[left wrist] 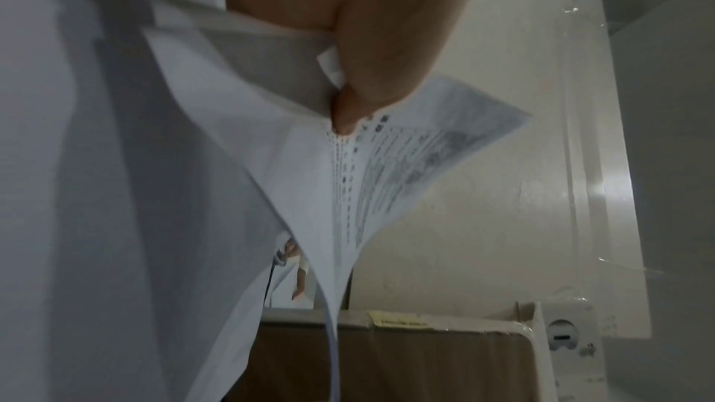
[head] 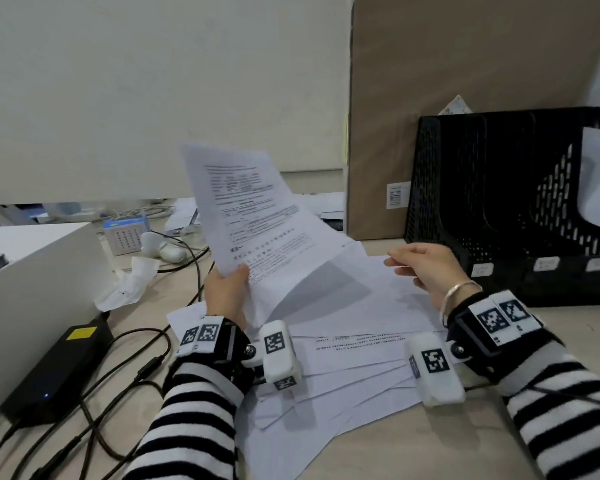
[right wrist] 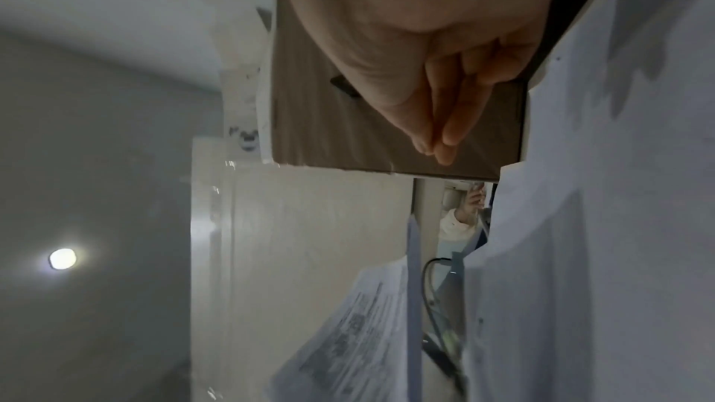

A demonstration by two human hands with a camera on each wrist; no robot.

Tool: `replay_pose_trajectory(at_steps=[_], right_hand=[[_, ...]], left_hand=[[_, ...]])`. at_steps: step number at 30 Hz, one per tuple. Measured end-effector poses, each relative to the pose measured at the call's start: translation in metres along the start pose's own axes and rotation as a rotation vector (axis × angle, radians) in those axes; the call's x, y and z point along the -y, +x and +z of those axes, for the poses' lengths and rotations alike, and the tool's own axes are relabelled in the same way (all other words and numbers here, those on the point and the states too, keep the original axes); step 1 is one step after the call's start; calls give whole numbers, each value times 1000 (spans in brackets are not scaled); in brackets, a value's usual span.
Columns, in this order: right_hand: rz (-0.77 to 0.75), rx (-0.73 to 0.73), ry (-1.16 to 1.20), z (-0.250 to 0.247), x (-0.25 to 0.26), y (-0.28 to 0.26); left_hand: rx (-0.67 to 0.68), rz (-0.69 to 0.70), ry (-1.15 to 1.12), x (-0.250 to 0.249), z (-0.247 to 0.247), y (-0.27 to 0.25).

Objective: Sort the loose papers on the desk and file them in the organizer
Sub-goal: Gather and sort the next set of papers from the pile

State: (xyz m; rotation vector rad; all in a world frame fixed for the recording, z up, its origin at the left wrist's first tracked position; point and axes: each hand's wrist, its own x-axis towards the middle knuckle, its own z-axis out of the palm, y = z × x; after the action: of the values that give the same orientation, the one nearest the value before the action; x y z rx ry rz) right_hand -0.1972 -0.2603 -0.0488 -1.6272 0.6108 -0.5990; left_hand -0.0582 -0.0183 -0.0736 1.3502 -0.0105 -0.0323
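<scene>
Head looks down on desk; wrists close, upward (sharing printed sheet).

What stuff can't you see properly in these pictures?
- The words on the printed sheet the left hand grips: too small in the head view, blurred in the left wrist view.
- The labels on the black organizer: too small; its right end is cut off by the head view's edge.
- The lower papers in the desk pile: covered by the sheets on top.
- Whether the right hand touches the pile: neither the head nor the right wrist view settles it.
</scene>
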Motion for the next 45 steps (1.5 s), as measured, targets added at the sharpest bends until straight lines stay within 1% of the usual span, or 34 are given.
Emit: replay_pose_trajectory(at_steps=[1,3,5,7,9,11,13,15,19,21,23,25,26,27,30,31,33,36,38,39,41,43,45], right_hand=[[-5,10,-72,3,4,8],[-21,45,-261,13,12,30],[-50,103,-512,24,18,55],[-91,196,-767,36,19,80],[-100,291,-968,48,18,102],[-80,396,-1124,55,16,116],[-50,507,-1232,65,15,126],[-51,554,-1301,70,16,130],[-54,563,-1363,74,19,135],[-72,536,-1376,74,22,134],[-93,449,-1424,74,28,131],[-128,308,-1484,66,39,125],[-154,200,-1448,60,46,125],[-173,83,-1355,52,55,127],[-272,-303,-1005,20,88,119],[-318,-384,-866,10,98,113],[-408,-449,-541,-4,112,92],[-541,-432,-221,-18,111,44],[-585,-351,-41,-21,98,17],[-592,-307,2,-21,88,7],[-559,-199,20,-18,63,-10],[-457,-99,56,-14,38,-18],[-352,-56,94,-12,19,-19]], left_hand=[[-64,5,19,1,-2,5],[-126,17,45,3,-6,13],[-134,27,44,5,-8,16],[-130,24,28,8,-9,18],[-136,14,-5,11,-11,23],[-137,6,-22,14,-13,26],[-137,0,-41,19,-16,34],[-126,-12,-51,21,-18,38],[-102,-17,-67,19,-18,37],[-67,-29,-90,17,-17,36],[-27,-37,-95,15,-17,35],[14,-51,-111,12,-15,29],[31,-54,-111,11,-15,28],[49,-60,-106,10,-15,28],[99,-75,-68,10,-15,27],[110,-80,-63,9,-15,25],[142,-103,-75,8,-14,21],[227,-136,-125,8,-10,12],[267,-155,-123,10,-9,9],[281,-168,-120,12,-8,9],[300,-193,-117,12,-9,10],[300,-200,-99,13,-10,13],[288,-199,-79,14,-10,17]])
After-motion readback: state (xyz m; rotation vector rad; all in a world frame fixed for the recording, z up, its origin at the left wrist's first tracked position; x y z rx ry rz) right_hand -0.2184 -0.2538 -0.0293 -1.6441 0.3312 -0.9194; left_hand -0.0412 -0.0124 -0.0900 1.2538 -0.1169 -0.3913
